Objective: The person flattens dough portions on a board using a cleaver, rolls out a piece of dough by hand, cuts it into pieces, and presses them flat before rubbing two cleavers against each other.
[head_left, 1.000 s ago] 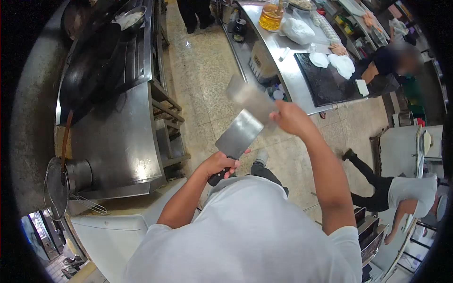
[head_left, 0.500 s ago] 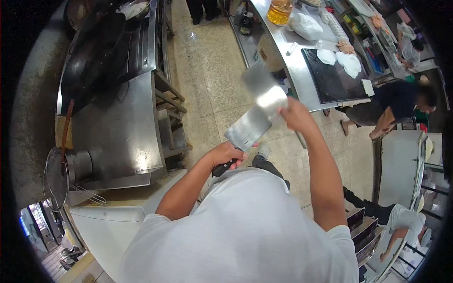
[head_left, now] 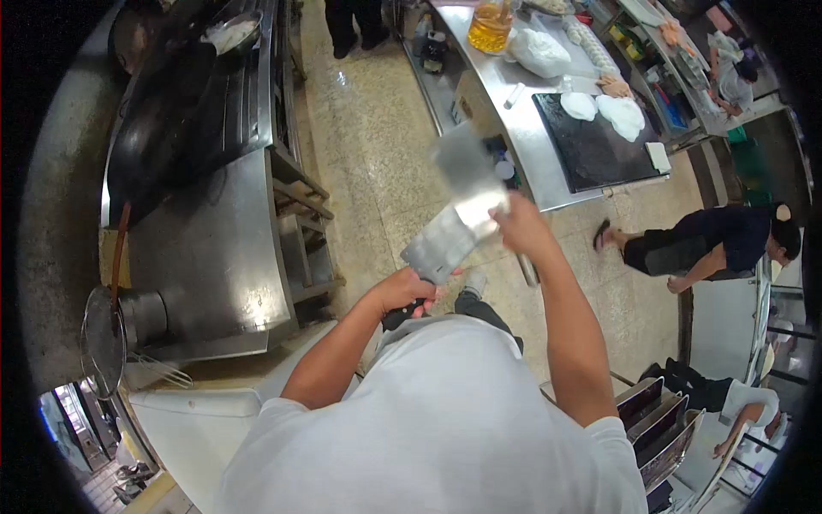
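Note:
My left hand [head_left: 407, 293] is wrapped round the black handle of a cleaver [head_left: 439, 247], its wide steel blade pointing up and to the right. My right hand [head_left: 521, 224] is closed on a second metal tool [head_left: 465, 160], whose broad blade is blurred by motion. A rod-like end [head_left: 527, 269] shows below that hand. The two blades meet or overlap in front of my body; whether they touch I cannot tell.
On the left are a wok [head_left: 154, 137], a steel counter [head_left: 205, 257] and a strainer [head_left: 104, 343]. A steel table [head_left: 535, 146] at upper right bears a black board [head_left: 582, 158] with white pieces. A person in dark clothes [head_left: 728, 240] walks at right; other people stand farther off.
My right hand and its blade have shifted slightly to and fro against the left cleaver. The person in dark clothes has come from behind the table to the right side.

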### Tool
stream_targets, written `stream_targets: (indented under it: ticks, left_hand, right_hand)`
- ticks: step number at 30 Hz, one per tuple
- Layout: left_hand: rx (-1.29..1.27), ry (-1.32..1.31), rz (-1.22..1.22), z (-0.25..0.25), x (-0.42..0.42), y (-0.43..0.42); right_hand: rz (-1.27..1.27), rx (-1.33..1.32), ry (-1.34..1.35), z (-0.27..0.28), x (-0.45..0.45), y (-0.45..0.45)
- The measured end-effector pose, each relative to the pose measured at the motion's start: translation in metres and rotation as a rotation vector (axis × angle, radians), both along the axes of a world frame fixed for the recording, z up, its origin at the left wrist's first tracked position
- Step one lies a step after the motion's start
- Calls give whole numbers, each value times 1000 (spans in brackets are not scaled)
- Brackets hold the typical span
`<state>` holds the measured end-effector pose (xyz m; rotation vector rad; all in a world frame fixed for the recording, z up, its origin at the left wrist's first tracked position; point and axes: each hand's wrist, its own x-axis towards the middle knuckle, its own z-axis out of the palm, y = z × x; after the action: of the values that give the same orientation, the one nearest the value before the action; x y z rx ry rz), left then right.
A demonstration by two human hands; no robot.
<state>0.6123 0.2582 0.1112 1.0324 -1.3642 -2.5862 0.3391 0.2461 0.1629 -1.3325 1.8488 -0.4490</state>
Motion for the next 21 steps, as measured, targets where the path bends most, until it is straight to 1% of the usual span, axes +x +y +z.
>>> stream_targets:
  ticks: [1, 2, 3, 4, 5, 6, 7, 8, 9, 10, 12, 13, 14, 15, 16, 17, 19, 21]
  left_hand:
    - [-19, 7, -12, -8, 1, 2]
    - [-77, -33, -42, -23, 4, 8]
    - [-140, -64, -70, -31, 0, 4]
    - [-154, -44, -85, -17, -7, -2]
    - [-158, -93, -112, -2, -8, -3]
    - [-164, -152, -138, 10, -8, -5]
    - [-171, -159, -155, 10, -9, -8]
    - [-454, -188, -152, 7, -12, -12]
    - [-586, -198, -159, 7, -16, -14]
    - [-720, -216, -161, 9, -19, -16]
    - [-1279, -427, -78, 9, -35, -32]
    - [-1307, -455, -45, 7, -43, -41]
    - [-1332, -480, -13, 3, -53, -50]
    - [-1321, -473, -36, -1, -62, -59]
    - [-1327, -541, -123, -4, -73, -68]
    - [-1338, -609, -204, -7, -84, -74]
    - [-1354, -640, -250, -16, -106, -79]
    - [-1371, -673, -308, -28, -126, -81]
  right_hand:
    - [68, 114, -70, 15, 4, 5]
    - [147, 62, -20, 13, 8, 16]
    - [129, 41, 1, 13, 0, 14]
    - [35, 31, -160, 12, -9, 16]
    - [-60, 25, -332, 8, -15, 21]
    - [-276, -89, -378, 3, -24, 24]
    - [-291, -96, -386, -3, -37, 31]
    - [-482, -197, -574, -8, -56, 40]
    - [-673, -293, -760, -12, -72, 51]
    - [-688, -284, -764, -12, -82, 65]
    - [-804, -416, -841, -15, -99, 98]
    - [-821, -414, -840, -22, -106, 110]
    - [-818, -370, -751, -31, -112, 123]
    - [-816, -319, -663, -38, -117, 137]
    - [-839, -266, -607, -40, -117, 144]
    - [-852, -263, -607, -42, -116, 148]
    - [-745, -158, -518, -50, -121, 146]
    - [-744, -157, -547, -69, -131, 141]
